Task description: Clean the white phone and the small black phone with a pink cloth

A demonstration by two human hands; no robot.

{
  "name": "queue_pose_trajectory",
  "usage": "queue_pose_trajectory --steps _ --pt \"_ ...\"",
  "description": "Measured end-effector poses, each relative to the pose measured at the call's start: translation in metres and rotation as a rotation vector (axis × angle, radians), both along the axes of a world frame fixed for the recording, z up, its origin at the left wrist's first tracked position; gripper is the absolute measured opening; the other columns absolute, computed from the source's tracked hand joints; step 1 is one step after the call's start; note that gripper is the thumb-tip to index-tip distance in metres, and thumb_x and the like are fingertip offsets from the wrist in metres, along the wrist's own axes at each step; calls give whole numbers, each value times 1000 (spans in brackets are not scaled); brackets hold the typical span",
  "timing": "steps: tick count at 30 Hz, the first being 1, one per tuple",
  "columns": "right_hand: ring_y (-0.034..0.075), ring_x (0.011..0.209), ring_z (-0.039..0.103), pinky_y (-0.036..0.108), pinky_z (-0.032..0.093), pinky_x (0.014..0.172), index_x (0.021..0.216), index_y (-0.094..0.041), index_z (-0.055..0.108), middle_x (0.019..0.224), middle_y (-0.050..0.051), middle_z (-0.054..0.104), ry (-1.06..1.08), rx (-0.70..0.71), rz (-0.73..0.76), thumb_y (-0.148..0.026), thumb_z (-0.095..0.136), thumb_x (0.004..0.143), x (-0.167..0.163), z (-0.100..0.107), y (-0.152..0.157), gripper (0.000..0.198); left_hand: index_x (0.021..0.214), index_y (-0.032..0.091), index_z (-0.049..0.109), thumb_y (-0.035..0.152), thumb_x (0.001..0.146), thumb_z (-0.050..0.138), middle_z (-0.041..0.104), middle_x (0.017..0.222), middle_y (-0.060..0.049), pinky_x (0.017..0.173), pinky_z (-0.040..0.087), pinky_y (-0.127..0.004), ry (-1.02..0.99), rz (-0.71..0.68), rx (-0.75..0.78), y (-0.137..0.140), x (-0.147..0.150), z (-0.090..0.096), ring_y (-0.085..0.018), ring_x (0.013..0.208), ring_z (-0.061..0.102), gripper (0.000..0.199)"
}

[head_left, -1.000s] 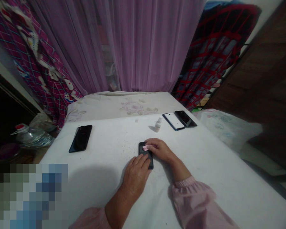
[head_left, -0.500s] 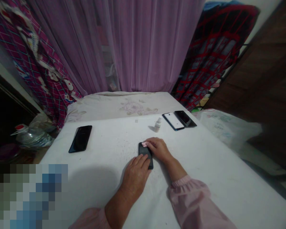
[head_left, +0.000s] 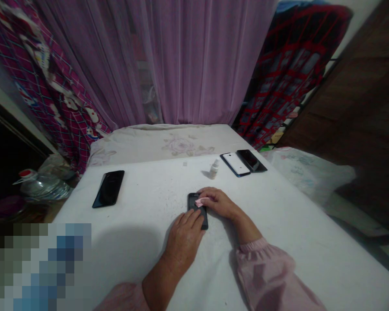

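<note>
Dark phone lies flat mid-table, near centre, long side running near to far. Left hand is over its near end: fingers extended, slightly spread, resting on the face; thumb grip can't be told. Right hand is mostly closed, thumb and fingers pinching a folded pink cloth against the far part.

Risks: phone could skid or twist if left-hand pressure eases under a sideways push; loose white cover could ruck with it. Dark specks left of the phone could scratch the face if the cloth picks any up. White bottle is upright and narrow, so a far swing of the right hand could tip it.

Materials: phone is a rigid rounded slab, face smooth-looking; cloth thin, soft, creased; cover matte, wrinkled fabric; bottle looks like plastic. Glossy black phone far left, white phone far right.
</note>
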State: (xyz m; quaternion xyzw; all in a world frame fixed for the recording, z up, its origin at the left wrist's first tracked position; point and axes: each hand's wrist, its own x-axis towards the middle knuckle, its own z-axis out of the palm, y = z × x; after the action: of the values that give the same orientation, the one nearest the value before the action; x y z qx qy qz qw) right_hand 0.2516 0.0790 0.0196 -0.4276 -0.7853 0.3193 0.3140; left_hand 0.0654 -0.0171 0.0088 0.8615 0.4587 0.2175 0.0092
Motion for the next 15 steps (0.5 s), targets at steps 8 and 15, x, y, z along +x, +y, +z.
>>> queue_pose_trajectory --steps 8,15 --pt "21 100 66 36 48 92 85 -21 76 104 8 73 23 3 10 -26 62 86 1 -2 0 15 120 18 61 22 94 58 66 129 -11 101 50 -46 2 2 9 -1 0 1 -27 120 61 27" --pt "20 85 68 31 50 79 91 -21 74 90 5 75 -65 57 -139 -26 56 89 -9 -3 0 18 122 18 60 21 93 58 65 130 -10 101 49 -47 -5 2 -7 0 0 -2 -28 121 59 29"
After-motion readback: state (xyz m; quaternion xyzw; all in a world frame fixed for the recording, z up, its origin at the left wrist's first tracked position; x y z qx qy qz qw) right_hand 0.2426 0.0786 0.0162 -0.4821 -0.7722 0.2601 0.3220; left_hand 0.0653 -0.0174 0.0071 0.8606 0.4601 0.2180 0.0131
